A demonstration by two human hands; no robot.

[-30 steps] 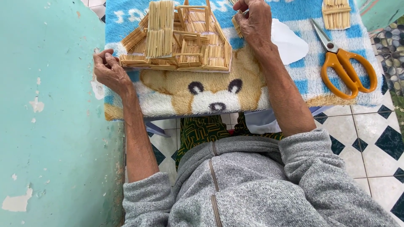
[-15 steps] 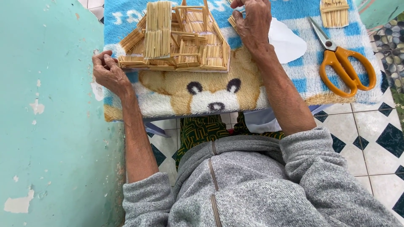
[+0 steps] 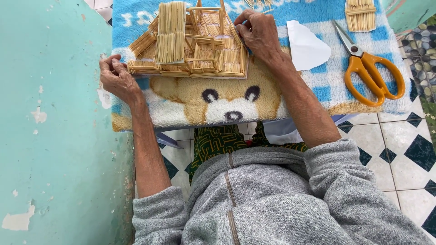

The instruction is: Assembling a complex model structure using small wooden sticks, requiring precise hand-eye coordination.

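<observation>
A model house built of thin wooden sticks (image 3: pixel 190 41) lies on a fluffy blue towel with a bear face (image 3: pixel 218 102). My left hand (image 3: pixel 116 78) rests at the house's left corner, fingers curled against its base edge. Over at the house's right side, my right hand (image 3: pixel 259 32) has its fingertips pinched on the stick wall near the top. Whether a loose stick is between those fingers I cannot tell.
Orange-handled scissors (image 3: pixel 370 70) lie on the towel at the right, a white paper scrap (image 3: pixel 306 45) beside them. A small bundle of sticks (image 3: pixel 361 14) sits at the top right. A teal wall (image 3: pixel 50 127) stands close on the left; tiled floor (image 3: pixel 399 154) lies below right.
My right hand has shifted slightly down along the house's right side. The view has tilted a little; my left hand stays at the left corner.
</observation>
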